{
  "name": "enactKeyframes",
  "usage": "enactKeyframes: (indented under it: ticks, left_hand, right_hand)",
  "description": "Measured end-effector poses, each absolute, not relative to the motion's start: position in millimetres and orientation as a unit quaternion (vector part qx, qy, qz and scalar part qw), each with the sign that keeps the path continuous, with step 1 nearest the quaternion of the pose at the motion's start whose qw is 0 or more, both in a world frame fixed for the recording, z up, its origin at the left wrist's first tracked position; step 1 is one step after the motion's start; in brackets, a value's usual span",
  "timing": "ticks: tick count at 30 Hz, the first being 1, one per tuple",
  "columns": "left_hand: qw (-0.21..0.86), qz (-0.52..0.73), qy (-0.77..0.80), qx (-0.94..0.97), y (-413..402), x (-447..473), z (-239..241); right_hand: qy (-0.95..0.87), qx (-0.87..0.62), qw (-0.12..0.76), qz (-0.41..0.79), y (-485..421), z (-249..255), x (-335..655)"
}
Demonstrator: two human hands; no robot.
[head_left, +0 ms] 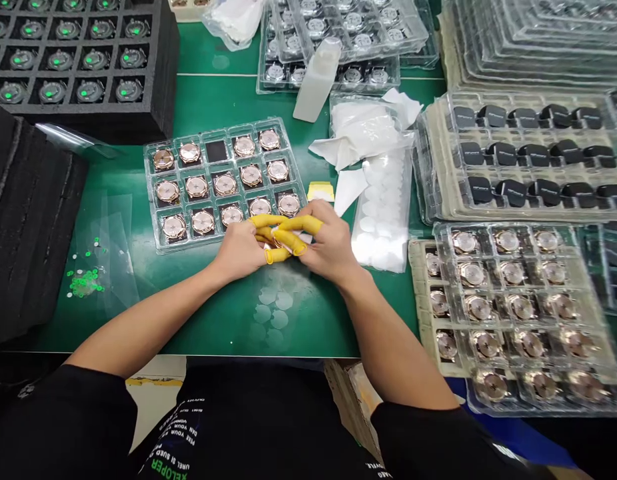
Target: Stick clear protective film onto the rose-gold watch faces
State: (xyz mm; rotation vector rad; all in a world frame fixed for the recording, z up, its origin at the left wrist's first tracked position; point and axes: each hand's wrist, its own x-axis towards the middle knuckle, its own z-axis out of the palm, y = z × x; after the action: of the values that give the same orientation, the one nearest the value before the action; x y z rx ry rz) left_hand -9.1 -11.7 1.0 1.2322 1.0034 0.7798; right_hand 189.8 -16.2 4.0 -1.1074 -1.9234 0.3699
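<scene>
My left hand [242, 245] and my right hand [331, 241], both in yellow finger cots, meet at the middle of the green table. Their fingers close around a small rose-gold watch case [274, 235], mostly hidden by the fingertips; a bit of white shows beside it. Just beyond my hands lies a clear plastic tray [151, 175] of rose-gold watch cases, with one compartment in its back row [216, 151] showing only black lining. Round clear films [272, 313] lie on the table nearer to me.
Black foam trays [161, 87] hold dark watches with green dots at left, near loose green stickers [86, 283]. Behind stand a white bottle [317, 80] and white wipes [348, 137]. A sheet of round films [383, 220] and stacked watch trays [518, 293] lie right.
</scene>
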Motion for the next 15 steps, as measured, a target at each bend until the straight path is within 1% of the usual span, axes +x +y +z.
enactKeyframes:
  ticks: [2,4,6,9,13,15]
  left_hand:
    - [0.628,0.351,0.448,0.531,-11.7,-9.1,0.9]
    - [0.634,0.350,0.448,0.524,-11.9,-9.4,0.7]
    - [0.644,0.340,0.440,0.525,-12.0,-9.9,0.5]
    - [0.633,0.350,0.448,0.525,-12.2,-10.4,0.3]
    - [0.638,0.339,0.444,0.530,-12.3,-10.1,0.0]
    - [0.636,0.333,0.442,0.538,-12.5,-9.9,-0.7]
  right_hand:
    - [-0.763,-0.461,0.432,0.134,-16.9,4.5,189.3]
    - [-0.782,-0.420,0.434,0.156,-17.1,4.7,189.5]
    - [-0.782,-0.393,0.453,0.171,-16.7,4.2,189.6]
    - [-0.749,-0.425,0.487,0.146,-15.1,3.0,190.5]
    - [-0.774,-0.383,0.475,0.167,-14.1,1.6,191.3]
    - [-0.763,-0.414,0.471,0.159,-14.6,1.1,190.2]
